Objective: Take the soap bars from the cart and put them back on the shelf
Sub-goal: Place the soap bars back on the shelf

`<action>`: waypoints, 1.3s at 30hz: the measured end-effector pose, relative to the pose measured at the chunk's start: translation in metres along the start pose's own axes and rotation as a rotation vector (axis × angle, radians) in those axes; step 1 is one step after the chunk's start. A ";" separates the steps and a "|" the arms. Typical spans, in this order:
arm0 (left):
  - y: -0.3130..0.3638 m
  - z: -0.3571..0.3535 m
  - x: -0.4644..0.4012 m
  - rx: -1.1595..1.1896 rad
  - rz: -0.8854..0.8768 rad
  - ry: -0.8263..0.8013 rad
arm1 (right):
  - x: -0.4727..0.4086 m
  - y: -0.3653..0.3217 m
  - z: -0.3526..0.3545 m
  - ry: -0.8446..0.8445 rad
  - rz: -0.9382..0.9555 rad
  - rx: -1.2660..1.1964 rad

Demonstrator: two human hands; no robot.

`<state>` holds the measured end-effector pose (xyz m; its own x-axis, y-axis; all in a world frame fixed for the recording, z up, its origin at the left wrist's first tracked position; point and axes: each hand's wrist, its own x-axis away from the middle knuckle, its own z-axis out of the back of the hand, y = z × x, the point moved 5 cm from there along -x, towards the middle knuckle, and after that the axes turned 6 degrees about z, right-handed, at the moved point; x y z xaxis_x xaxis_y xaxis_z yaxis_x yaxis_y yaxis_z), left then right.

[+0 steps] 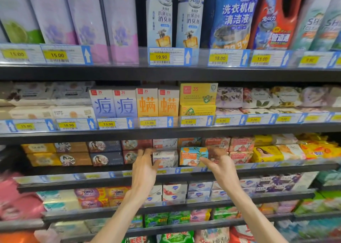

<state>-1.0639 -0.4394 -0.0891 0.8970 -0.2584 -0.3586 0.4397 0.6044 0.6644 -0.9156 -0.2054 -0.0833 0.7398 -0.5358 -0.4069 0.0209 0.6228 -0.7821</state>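
Reaching up from the bottom of the head view, both bare arms stretch toward the soap shelf (77, 175), the third black shelf down, whose front rail carries blue and yellow price tags. That shelf holds boxed soaps in stacked rows: yellow and brown boxes with portrait pictures at the left, dark blue and red ones beside them, pinkish-red Goat Soap boxes and yellow wrapped bars farther right. On the shelf above (166, 132) stand tall boxes with large blue or orange characters, next to flat floral packs. On the top shelf stand tall bottles and jugs of cleaning liquid (234, 15).

Two soap bars sit near the middle of the soap shelf. The white soap bar (166, 158) is a pale box printed "Goat Soap" in blue, with a faint grey drawing. The orange and blue soap bar (193, 156) also reads "Goat Soap" and shows green leaves.

The left hand (145, 166) is spread and loose, its fingertips at the left edge of the white soap bar, gripping nothing. The right hand (219, 162) is likewise relaxed, thumb and fingers just at the right side of the orange and blue soap bar; motion blur hides whether they touch it.
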 end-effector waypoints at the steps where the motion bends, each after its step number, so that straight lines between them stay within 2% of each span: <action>1: -0.001 0.000 -0.001 0.000 0.002 -0.002 | 0.000 -0.002 -0.001 0.011 0.007 0.022; 13: -0.003 -0.003 -0.003 -0.029 -0.006 -0.006 | 0.000 -0.019 -0.010 0.045 0.120 0.289; 20: -0.005 -0.004 -0.005 -0.047 0.028 -0.021 | 0.004 -0.017 -0.021 0.046 0.087 0.420; 27: -0.006 -0.005 -0.005 -0.047 0.026 -0.014 | 0.008 -0.012 -0.023 0.085 0.115 0.461; 35: -0.006 -0.006 -0.005 -0.042 0.014 -0.015 | 0.003 -0.011 -0.025 0.105 0.115 0.391; 39: -0.008 -0.007 -0.006 -0.054 0.011 -0.011 | 0.005 -0.016 -0.030 0.067 0.211 0.440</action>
<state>-1.0734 -0.4374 -0.0973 0.9025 -0.2592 -0.3439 0.4266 0.6469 0.6320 -0.9324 -0.2350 -0.0866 0.7136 -0.3989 -0.5759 0.1681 0.8955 -0.4120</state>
